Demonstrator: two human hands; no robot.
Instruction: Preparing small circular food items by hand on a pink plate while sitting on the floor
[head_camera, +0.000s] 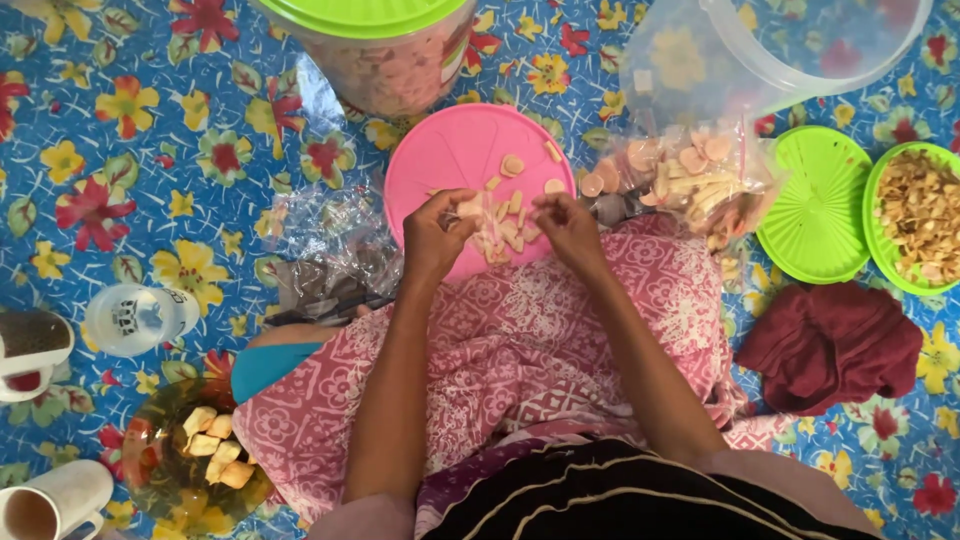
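Observation:
A pink round lid (450, 150) lies on the flowered mat in front of my lap, with several small pale crackers (505, 225) scattered on it. My left hand (437, 235) is over the lid's near edge, fingers pinched on a small pale piece. My right hand (566, 225) is close beside it, fingertips bent toward the same spot, touching the crackers. Whether the right hand grips a piece is hard to tell. A clear plastic bag of round crackers (690, 170) lies just right of the lid.
A green-lidded clear jar of crackers (385, 50) stands behind the lid, an empty clear tub (790, 50) at back right. A green lid (815, 205), a green bowl of fried chips (925, 215), a maroon cloth (830, 345). Left: crumpled plastic (330, 250), bottle (140, 318), glass dish with snacks (200, 455), cup (50, 500).

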